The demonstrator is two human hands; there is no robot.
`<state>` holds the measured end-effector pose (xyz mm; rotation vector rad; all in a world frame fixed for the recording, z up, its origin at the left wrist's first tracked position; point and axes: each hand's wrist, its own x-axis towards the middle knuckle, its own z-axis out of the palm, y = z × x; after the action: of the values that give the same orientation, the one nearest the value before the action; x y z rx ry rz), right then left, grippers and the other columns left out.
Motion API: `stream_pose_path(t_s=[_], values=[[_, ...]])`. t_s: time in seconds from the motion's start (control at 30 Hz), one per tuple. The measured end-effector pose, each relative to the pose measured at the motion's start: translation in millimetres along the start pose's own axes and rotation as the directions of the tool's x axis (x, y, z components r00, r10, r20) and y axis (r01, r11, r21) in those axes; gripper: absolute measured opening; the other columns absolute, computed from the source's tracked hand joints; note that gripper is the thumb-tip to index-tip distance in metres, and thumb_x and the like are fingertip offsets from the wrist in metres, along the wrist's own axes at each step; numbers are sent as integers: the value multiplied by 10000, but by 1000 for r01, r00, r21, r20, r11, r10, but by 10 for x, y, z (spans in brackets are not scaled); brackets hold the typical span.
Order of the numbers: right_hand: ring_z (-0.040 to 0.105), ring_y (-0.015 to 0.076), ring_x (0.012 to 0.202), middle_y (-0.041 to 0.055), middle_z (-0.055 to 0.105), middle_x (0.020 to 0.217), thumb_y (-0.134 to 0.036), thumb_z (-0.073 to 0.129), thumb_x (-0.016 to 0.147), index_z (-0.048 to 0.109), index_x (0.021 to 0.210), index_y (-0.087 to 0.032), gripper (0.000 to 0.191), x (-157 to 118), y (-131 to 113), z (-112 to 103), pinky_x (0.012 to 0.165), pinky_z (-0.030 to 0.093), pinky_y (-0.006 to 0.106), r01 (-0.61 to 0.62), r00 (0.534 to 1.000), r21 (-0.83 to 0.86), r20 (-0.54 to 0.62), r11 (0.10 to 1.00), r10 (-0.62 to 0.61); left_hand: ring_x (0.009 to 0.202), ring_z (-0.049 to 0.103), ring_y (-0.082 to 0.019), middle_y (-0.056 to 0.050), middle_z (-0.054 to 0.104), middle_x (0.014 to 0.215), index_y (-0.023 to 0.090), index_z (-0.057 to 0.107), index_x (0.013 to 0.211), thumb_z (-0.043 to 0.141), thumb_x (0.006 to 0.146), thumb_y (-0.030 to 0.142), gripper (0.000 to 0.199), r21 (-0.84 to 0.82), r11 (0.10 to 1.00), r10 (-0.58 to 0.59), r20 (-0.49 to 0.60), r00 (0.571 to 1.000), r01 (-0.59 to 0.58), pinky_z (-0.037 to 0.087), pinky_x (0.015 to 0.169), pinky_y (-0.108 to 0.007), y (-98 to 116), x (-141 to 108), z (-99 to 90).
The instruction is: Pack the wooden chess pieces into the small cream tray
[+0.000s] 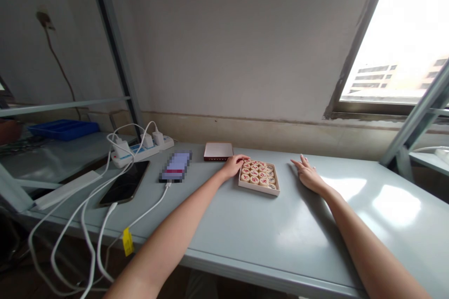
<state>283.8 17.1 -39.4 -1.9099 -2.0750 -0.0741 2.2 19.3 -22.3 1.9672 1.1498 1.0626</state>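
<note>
A shallow white box lies on the grey table, holding several round wooden Chinese chess pieces with red and black characters. My left hand is at the box's far left corner, its fingers closed over the edge beside the pieces; the fingertips are partly hidden. To the right of the box, my right hand is at the table surface with its fingers spread and nothing in them. Behind my left hand sits a box lid, its pale inside facing up and a dark red side showing.
Left of the boxes are a phone on a charging cable and a dark phone. A power strip with white chargers stands behind them. White cables hang over the table's front edge. A wall and window close off the back.
</note>
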Motion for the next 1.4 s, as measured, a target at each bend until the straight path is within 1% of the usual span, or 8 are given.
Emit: stream_pose_path(t_s=[0.23,0.37,0.57,0.67,0.77,0.87,1.27,1.4], values=[[91,242,1269,119,127,1410,-78,285,710,350,1293,-152,592,-5,21,-25,989,255,459,56,997,73,39,996,-59,974,547,-153,-73,624,1029,115,609,956,389,763,79,295,2,1000,0,5,1000,0,396,905,-297,3,2,2],[131,258,1264,120,134,1409,-79,293,702,348,1293,-163,600,-11,43,13,969,287,474,91,996,84,-15,992,-90,969,546,-149,-79,619,1040,109,604,959,391,764,72,292,-5,1000,-19,10,1000,19,407,888,-284,12,-2,-1],[167,325,1259,109,107,1417,-274,313,808,351,1283,-210,481,-53,-158,-134,879,307,602,65,991,48,-120,997,-59,969,549,-149,-70,625,1031,123,614,951,396,758,70,295,-30,999,-33,3,999,33,405,892,-286,16,-13,-8],[353,267,1189,71,286,1370,-311,341,820,395,1245,-268,431,-65,-413,-294,888,375,480,190,972,126,-164,974,-169,967,550,-147,-70,626,1031,126,614,953,396,757,69,299,-55,998,-29,2,1000,29,403,897,-292,12,-21,-15],[503,227,1045,28,534,1173,-283,372,804,512,1134,-308,359,-74,-660,-410,857,410,390,363,930,185,-8,913,-368,956,554,-137,-57,632,1019,144,618,937,405,751,66,293,-93,995,-24,11,1000,25,412,887,-286,5,-22,-20],[542,222,972,18,592,1081,-286,389,790,564,1071,-298,331,-57,-785,-441,838,412,371,450,876,203,88,870,-474,950,555,-133,-61,625,1030,143,614,945,407,739,49,306,-120,993,-16,11,1000,17,420,875,-275,2,-19,-24],[550,217,929,40,597,1057,-346,332,825,584,1030,-278,332,-2,-798,-270,835,388,391,494,870,111,-67,863,-489,965,549,-138,-70,620,1044,144,606,968,419,751,71,296,-133,989,-70,3,998,70,410,894,-283,-51,9,-18],[542,213,940,41,596,1060,-315,327,821,578,1028,-273,328,-13,-825,-259,835,377,389,517,856,129,-66,846,-513,959,552,-139,-71,623,1035,143,609,957,419,756,79,284,-122,989,-78,8,997,78,416,886,-276,-58,17,-10]])
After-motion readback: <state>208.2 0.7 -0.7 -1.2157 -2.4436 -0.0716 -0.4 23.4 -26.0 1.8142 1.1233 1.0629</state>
